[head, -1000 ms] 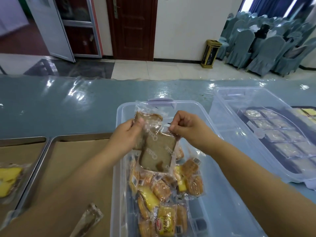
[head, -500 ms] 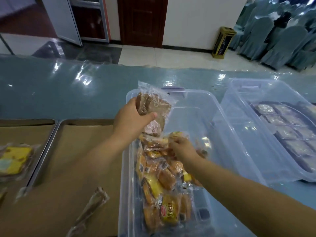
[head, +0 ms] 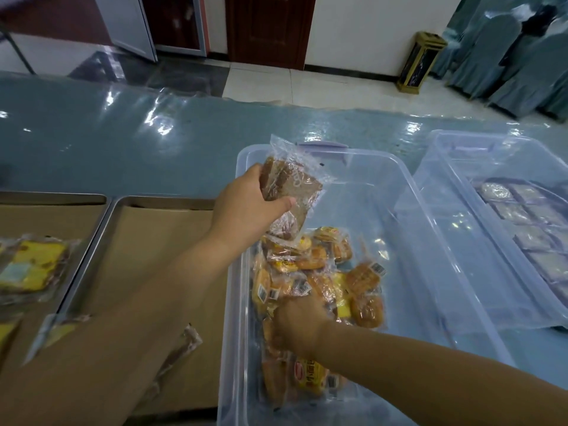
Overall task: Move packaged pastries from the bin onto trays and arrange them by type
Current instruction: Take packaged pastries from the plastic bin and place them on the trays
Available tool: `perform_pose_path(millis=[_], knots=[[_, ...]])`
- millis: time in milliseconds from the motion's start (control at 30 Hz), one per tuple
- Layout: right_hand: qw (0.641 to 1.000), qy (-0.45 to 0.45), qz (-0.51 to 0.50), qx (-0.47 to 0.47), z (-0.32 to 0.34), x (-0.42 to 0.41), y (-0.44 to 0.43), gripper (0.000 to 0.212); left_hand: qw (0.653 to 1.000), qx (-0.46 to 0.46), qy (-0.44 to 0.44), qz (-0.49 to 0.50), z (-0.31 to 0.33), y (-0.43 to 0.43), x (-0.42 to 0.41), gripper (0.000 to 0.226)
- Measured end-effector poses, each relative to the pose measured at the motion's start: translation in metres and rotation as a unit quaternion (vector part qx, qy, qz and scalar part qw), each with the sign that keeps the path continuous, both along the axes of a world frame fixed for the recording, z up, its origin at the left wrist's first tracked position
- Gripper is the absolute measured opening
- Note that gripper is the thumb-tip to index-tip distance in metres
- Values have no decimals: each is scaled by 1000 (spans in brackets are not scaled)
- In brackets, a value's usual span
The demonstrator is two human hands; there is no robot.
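1. My left hand [head: 246, 207], mid-frame, is raised, with thumb and fingers clamped round a brown pastry packet [head: 289, 195].
2. My right hand [head: 299, 327], lower centre, reaches down, fingertips hidden; my right forearm [head: 430, 373] enters from lower right.

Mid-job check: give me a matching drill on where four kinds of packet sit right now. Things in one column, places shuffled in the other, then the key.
Things
1. brown pastry packet
2. yellow cake packet
3. orange pastry packets
4. long dark packet

Places
A. lying on the right-hand tray
B. piled in the clear bin
C. gripped by the left hand, above the pile
D. lying on the far-left tray

Pairs: 1-C, 2-D, 3-B, 4-A
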State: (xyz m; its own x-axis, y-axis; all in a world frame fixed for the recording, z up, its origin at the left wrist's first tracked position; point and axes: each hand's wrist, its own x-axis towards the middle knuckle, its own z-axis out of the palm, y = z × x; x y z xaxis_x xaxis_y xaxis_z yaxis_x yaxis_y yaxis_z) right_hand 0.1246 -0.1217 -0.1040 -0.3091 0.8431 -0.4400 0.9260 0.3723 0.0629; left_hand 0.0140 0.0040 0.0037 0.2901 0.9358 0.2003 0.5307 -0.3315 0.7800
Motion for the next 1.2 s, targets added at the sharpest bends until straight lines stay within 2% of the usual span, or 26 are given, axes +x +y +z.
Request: perform_pose_path(millis=[133, 233, 400, 467, 533, 633, 733, 833, 1000, 1100, 1200], knots=[[998, 6, -52, -21, 15, 7, -1, 19, 1000, 6, 19, -6, 1, 0, 0, 47], [997, 39, -69, -2, 36, 20, 1, 17, 999, 8, 34, -13, 1, -2, 0, 45], [970, 197, -133, 40, 94, 54, 8, 15, 999, 3, 32, -20, 8, -5, 0, 39], [950, 262, -160, 54, 117, 68, 8, 12, 999, -14, 19, -28, 12, -4, 2, 42], [915, 344, -195, 79, 139, 79, 7, 12, 997, -36, 16, -61, 16, -4, 5, 44], [848, 433, -232, 200, 162, 87, 9, 22, 984, -102, -15, -146, 22, -10, 13, 44], [797, 434, -239, 346, 170, 90, 12, 30, 963, -161, -94, -195, 28, -22, 22, 38], [780, 406, -220, 423, 165, 90, 11, 34, 948, -203, -124, -211, 33, -33, 29, 59], [764, 392, -204, 470, 152, 86, 17, 34, 947, -212, -83, -227, 30, -42, 37, 71], [761, 421, -216, 444, 149, 87, 21, 32, 965, -174, -56, -190, 24, -40, 37, 63], [692, 499, -296, 430, 136, 104, 31, 11, 989, -87, 15, -119, 22, -29, 30, 52]])
